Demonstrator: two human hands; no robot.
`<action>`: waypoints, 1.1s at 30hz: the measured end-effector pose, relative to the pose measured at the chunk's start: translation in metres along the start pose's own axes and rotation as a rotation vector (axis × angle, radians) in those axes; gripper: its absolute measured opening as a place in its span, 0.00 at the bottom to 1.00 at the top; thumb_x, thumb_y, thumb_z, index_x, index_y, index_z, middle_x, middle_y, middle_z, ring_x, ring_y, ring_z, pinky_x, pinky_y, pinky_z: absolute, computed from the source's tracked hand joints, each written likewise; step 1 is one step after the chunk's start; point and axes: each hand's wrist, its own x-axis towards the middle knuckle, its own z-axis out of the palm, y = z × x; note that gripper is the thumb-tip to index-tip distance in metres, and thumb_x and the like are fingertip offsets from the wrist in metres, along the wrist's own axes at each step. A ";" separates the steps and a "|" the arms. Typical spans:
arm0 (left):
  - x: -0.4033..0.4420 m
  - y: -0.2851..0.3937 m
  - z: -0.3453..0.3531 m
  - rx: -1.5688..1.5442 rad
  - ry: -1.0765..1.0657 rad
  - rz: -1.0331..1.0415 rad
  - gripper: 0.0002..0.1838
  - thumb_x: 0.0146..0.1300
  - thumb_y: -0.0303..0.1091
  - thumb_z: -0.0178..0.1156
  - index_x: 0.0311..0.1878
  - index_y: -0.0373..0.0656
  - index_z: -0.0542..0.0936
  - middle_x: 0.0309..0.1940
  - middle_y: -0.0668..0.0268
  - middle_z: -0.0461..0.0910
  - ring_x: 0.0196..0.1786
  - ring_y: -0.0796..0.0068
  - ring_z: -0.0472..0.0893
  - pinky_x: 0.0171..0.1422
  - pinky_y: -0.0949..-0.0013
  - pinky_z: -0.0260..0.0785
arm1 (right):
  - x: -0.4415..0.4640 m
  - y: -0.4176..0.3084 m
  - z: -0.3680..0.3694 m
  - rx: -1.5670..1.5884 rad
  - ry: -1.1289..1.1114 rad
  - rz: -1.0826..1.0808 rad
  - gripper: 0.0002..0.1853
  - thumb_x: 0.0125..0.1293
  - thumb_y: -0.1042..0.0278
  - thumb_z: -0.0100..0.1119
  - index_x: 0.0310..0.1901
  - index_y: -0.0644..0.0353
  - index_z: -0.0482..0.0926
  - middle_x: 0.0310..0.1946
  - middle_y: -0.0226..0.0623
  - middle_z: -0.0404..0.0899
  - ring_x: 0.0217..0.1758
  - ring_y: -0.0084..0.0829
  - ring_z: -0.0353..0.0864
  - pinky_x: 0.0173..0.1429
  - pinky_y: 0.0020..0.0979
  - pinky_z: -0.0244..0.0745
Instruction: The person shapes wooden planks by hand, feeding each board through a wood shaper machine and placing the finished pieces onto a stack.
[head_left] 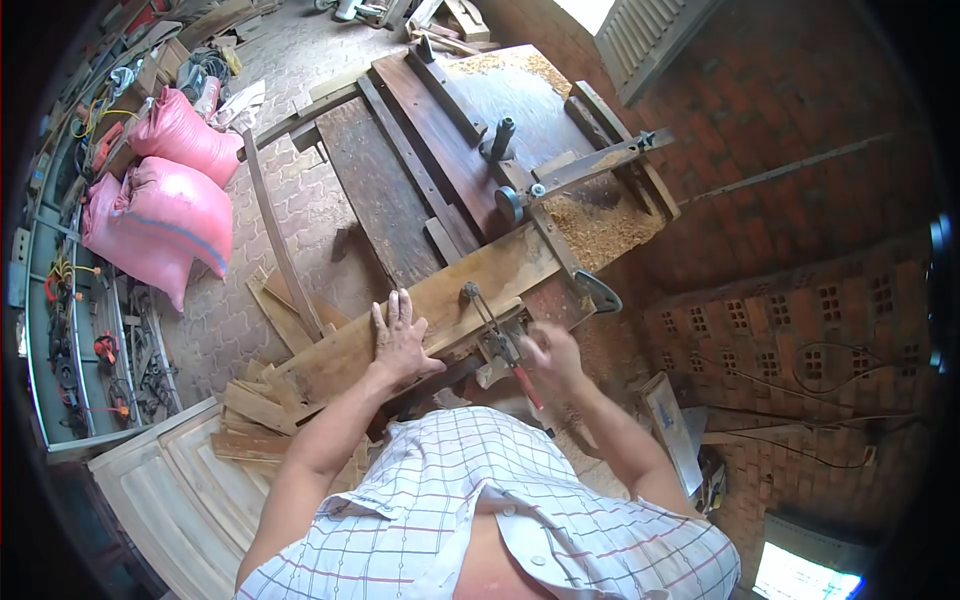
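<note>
Resting splayed left hand (402,337) on wooden plank (455,293), likely heavy, stiff, best gripped edgewise; poising curled right hand (552,356) near toggle clamp (508,350), grasp unclear.

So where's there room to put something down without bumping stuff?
The paved floor between the pink sacks and the long, thin wooden strip looks bare. It's crowded around the right hand, with the red-handled tool right beside it, and left of the left arm, where wood scraps are piled.
</note>
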 end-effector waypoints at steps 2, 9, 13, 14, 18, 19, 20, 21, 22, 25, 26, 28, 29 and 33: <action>0.003 0.000 0.007 0.005 -0.030 -0.062 0.53 0.38 0.72 0.79 0.60 0.37 0.83 0.82 0.28 0.44 0.87 0.30 0.38 0.85 0.25 0.24 | 0.056 -0.002 0.002 -0.208 0.117 -0.363 0.21 0.67 0.57 0.70 0.56 0.62 0.84 0.53 0.50 0.87 0.61 0.52 0.84 0.68 0.45 0.78; 0.031 -0.009 -0.009 0.005 -0.019 -0.135 0.50 0.33 0.66 0.81 0.57 0.39 0.84 0.81 0.26 0.44 0.86 0.26 0.39 0.85 0.25 0.23 | 0.187 0.008 0.048 -0.391 0.033 -0.598 0.31 0.68 0.55 0.69 0.69 0.62 0.76 0.72 0.52 0.75 0.78 0.53 0.70 0.82 0.49 0.63; 0.071 -0.047 -0.024 -0.017 -0.022 -0.111 0.45 0.30 0.62 0.81 0.52 0.41 0.86 0.80 0.26 0.47 0.85 0.26 0.42 0.85 0.24 0.25 | 0.238 0.003 0.074 -0.145 0.027 -0.552 0.31 0.67 0.55 0.70 0.67 0.63 0.77 0.71 0.52 0.75 0.79 0.55 0.69 0.83 0.52 0.60; 0.086 -0.062 -0.030 0.003 0.016 -0.103 0.43 0.29 0.61 0.81 0.49 0.42 0.86 0.80 0.26 0.48 0.84 0.25 0.43 0.85 0.24 0.26 | 0.265 -0.004 0.081 -0.139 0.019 -0.543 0.31 0.67 0.55 0.70 0.67 0.63 0.77 0.71 0.52 0.75 0.79 0.55 0.69 0.83 0.52 0.60; 0.141 -0.113 -0.062 0.052 0.012 -0.100 0.42 0.27 0.59 0.81 0.48 0.43 0.87 0.80 0.26 0.49 0.84 0.26 0.45 0.85 0.25 0.29 | 0.334 -0.031 0.101 -0.173 0.092 -0.636 0.29 0.66 0.56 0.70 0.65 0.63 0.79 0.70 0.51 0.77 0.79 0.54 0.69 0.83 0.50 0.60; 0.154 -0.122 -0.071 0.062 0.028 -0.094 0.42 0.27 0.59 0.81 0.48 0.43 0.87 0.80 0.26 0.49 0.84 0.26 0.45 0.85 0.25 0.29 | 0.350 -0.038 0.101 -0.192 0.074 -0.622 0.29 0.65 0.56 0.70 0.64 0.63 0.79 0.70 0.51 0.77 0.79 0.54 0.69 0.83 0.49 0.61; 0.161 -0.128 -0.076 0.071 0.028 -0.094 0.42 0.27 0.60 0.82 0.49 0.43 0.87 0.79 0.27 0.50 0.83 0.26 0.46 0.85 0.25 0.29 | 0.364 -0.042 0.102 -0.213 0.049 -0.601 0.29 0.65 0.57 0.71 0.64 0.63 0.80 0.70 0.51 0.77 0.79 0.54 0.69 0.83 0.48 0.61; 0.163 -0.132 -0.077 0.073 0.018 -0.094 0.43 0.27 0.60 0.82 0.49 0.44 0.88 0.79 0.27 0.50 0.83 0.27 0.47 0.85 0.25 0.30 | 0.375 -0.048 0.101 -0.217 0.049 -0.599 0.29 0.65 0.57 0.71 0.64 0.63 0.80 0.70 0.51 0.77 0.79 0.54 0.69 0.83 0.48 0.61; 0.166 -0.136 -0.075 0.070 0.001 -0.095 0.43 0.27 0.61 0.82 0.50 0.45 0.88 0.79 0.27 0.51 0.83 0.27 0.48 0.85 0.25 0.31 | 0.383 -0.050 0.101 -0.192 0.059 -0.601 0.29 0.65 0.56 0.70 0.64 0.63 0.80 0.69 0.51 0.78 0.78 0.53 0.69 0.83 0.48 0.61; 0.171 -0.140 -0.082 0.069 -0.029 -0.108 0.43 0.27 0.61 0.82 0.50 0.45 0.89 0.79 0.28 0.51 0.83 0.27 0.48 0.85 0.25 0.31 | 0.383 -0.050 0.106 -0.149 0.051 -0.573 0.29 0.64 0.55 0.70 0.64 0.63 0.80 0.69 0.51 0.78 0.78 0.53 0.70 0.83 0.48 0.61; 0.177 -0.143 -0.084 0.082 -0.020 -0.112 0.43 0.27 0.61 0.83 0.50 0.45 0.89 0.79 0.28 0.51 0.83 0.27 0.47 0.85 0.24 0.32 | 0.387 -0.051 0.107 -0.168 0.048 -0.571 0.29 0.64 0.55 0.70 0.63 0.63 0.81 0.69 0.50 0.79 0.79 0.52 0.70 0.83 0.48 0.61; 0.184 -0.151 -0.083 0.070 -0.004 -0.107 0.43 0.27 0.61 0.82 0.50 0.45 0.89 0.79 0.28 0.51 0.83 0.27 0.47 0.85 0.25 0.32 | 0.396 -0.056 0.108 -0.204 0.045 -0.572 0.29 0.64 0.54 0.70 0.62 0.62 0.82 0.69 0.50 0.79 0.79 0.51 0.70 0.83 0.47 0.62; 0.184 -0.154 -0.082 0.065 0.005 -0.103 0.43 0.28 0.61 0.82 0.50 0.45 0.89 0.79 0.28 0.51 0.83 0.27 0.47 0.85 0.25 0.32 | 0.399 -0.057 0.108 -0.209 0.041 -0.573 0.29 0.64 0.54 0.70 0.62 0.62 0.82 0.69 0.50 0.79 0.79 0.51 0.70 0.83 0.47 0.62; 0.187 -0.160 -0.085 0.032 0.027 -0.110 0.40 0.28 0.57 0.81 0.47 0.44 0.88 0.80 0.27 0.51 0.83 0.27 0.47 0.86 0.27 0.31 | 0.407 -0.060 0.110 -0.193 0.053 -0.570 0.28 0.63 0.54 0.70 0.61 0.62 0.83 0.69 0.49 0.79 0.80 0.48 0.70 0.83 0.47 0.62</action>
